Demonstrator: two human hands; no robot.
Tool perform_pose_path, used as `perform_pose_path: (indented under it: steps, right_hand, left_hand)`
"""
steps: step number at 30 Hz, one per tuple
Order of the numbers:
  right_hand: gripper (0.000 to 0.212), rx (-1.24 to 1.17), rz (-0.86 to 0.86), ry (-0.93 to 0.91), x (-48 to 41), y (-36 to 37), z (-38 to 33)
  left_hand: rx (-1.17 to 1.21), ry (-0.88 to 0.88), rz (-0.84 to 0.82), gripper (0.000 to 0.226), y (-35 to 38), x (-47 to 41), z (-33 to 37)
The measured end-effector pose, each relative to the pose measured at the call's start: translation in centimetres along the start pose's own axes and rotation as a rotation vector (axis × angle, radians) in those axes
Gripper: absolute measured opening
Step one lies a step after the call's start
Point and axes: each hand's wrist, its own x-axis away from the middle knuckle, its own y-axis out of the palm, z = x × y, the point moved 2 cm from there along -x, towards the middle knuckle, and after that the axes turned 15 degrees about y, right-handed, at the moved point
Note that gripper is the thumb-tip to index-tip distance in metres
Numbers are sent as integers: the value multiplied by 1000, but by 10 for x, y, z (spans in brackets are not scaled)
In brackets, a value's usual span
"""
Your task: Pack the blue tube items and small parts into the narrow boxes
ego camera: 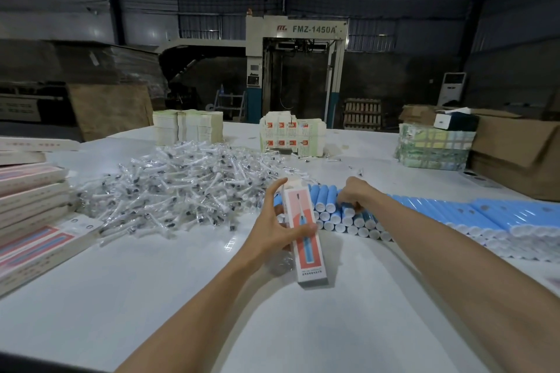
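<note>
Head view: left hand (272, 232) grips a box (306, 239); just right of the box, right hand (353, 195) pinches a tube (348, 211). Parts (181, 191) heap left of it. Filled boxes (30, 206) farther left; I judge most remains unpacked.

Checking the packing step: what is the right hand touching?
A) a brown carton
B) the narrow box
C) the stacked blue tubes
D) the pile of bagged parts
C: the right hand curls its fingers on the stacked blue tubes; the left hand holds the narrow box.
</note>
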Motion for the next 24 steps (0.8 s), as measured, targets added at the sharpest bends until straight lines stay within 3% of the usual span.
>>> perform_pose_path:
  steps: [4,6,9,11,13,15,18,24]
  right_hand:
    - [12,-282,90,-36,-3,-20,10]
    - [20,-548,109,-149,8,-34,5]
    - [31,-1135,-130,-458,50,-54,-10]
    - [35,-1305,-311,-654,83,-60,-19]
    - [38,-1260,-392,-776,109,-56,-25]
    - [42,-1124,-335,-808,123,-47,-28]
    - [37,-980,-197,-741,127,-40,-24]
    - [26,-800,-164,-590,113,-46,1]
  left_hand:
    - [7,-4,-10,106,1,-3,2]
    - [-22,-2,-23,108,3,-5,5]
    - [-48,23,-58,109,5,-7,12]
    - [-59,55,-90,108,6,-8,17]
    - [-68,83,-119,107,7,-7,20]
    - [-89,108,-139,109,7,-6,23]
    - [-118,133,-159,111,5,-3,26]
    - [-111,129,-185,103,4,1,29]
